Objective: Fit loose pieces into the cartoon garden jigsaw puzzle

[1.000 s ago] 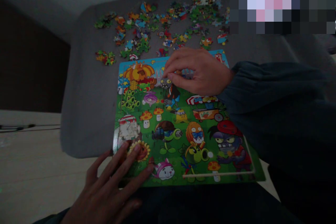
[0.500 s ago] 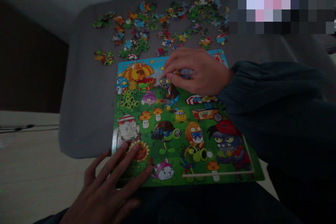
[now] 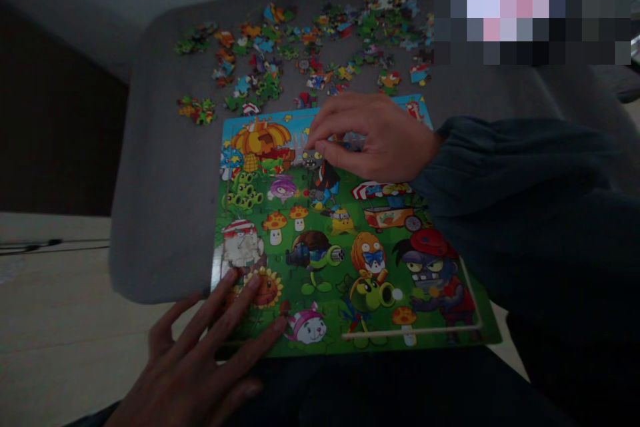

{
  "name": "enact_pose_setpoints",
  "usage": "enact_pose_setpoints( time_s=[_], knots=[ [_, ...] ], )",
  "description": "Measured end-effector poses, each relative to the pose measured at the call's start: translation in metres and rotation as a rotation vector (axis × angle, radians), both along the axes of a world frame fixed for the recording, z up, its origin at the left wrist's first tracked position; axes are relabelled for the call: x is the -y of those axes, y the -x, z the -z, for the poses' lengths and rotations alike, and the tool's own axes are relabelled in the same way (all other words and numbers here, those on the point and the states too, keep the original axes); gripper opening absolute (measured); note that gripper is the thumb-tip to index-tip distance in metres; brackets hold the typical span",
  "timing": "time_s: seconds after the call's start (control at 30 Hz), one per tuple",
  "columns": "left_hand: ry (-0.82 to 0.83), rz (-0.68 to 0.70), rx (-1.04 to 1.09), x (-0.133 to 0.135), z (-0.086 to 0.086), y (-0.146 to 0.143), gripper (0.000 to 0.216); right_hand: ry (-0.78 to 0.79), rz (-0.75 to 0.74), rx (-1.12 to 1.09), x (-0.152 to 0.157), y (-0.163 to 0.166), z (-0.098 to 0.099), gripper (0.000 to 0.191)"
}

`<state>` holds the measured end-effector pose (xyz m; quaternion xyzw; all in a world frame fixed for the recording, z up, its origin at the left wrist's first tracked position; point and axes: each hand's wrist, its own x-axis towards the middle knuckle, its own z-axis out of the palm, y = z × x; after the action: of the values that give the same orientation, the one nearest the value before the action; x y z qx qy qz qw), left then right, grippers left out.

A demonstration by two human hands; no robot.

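Observation:
A colourful cartoon jigsaw puzzle board (image 3: 320, 219) lies in front of me, its picture largely joined up. My right hand (image 3: 373, 137) is over its upper part, thumb and index finger pinched at the grey zombie's head. Between those fingertips is a puzzle piece (image 3: 312, 158), mostly covered or blending into the picture. The palm hides the board's upper middle. With fingers spread, my left hand (image 3: 200, 347) rests on the lower left corner, fingertips near the sunflower (image 3: 265, 288) and the white cat in a pink hat (image 3: 307, 325).
Many loose puzzle pieces (image 3: 265, 43) lie scattered beyond the board on the grey cloth-covered surface (image 3: 160, 180). A dark cable (image 3: 55, 243) runs across the pale floor at the left. The upper right corner is pixelated.
My left hand has slid slightly to the left on the board, fingers still spread. The right hand keeps its pinch at the same spot. The whole view has shifted a little.

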<state>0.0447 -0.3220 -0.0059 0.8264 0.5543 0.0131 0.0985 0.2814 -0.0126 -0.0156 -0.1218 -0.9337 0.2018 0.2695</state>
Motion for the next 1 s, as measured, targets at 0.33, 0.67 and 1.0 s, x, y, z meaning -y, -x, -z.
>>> enact_pose_setpoints(
  time_s=[0.33,0.67,1.0],
  knots=[
    [-0.019,0.005,0.017,0.0031,-0.0004,-0.004,0.062,-0.05,-0.007,0.014,-0.0004,-0.0002,0.0016,0.029],
    [-0.005,-0.03,0.026,0.0024,0.0027,-0.0016,0.059,-0.027,-0.013,-0.004,0.0001,-0.0006,-0.0003,0.027],
    [-0.007,-0.036,0.051,-0.0004,0.0029,-0.0032,0.058,-0.022,-0.014,-0.015,-0.0003,0.0002,0.0015,0.027]
  ],
)
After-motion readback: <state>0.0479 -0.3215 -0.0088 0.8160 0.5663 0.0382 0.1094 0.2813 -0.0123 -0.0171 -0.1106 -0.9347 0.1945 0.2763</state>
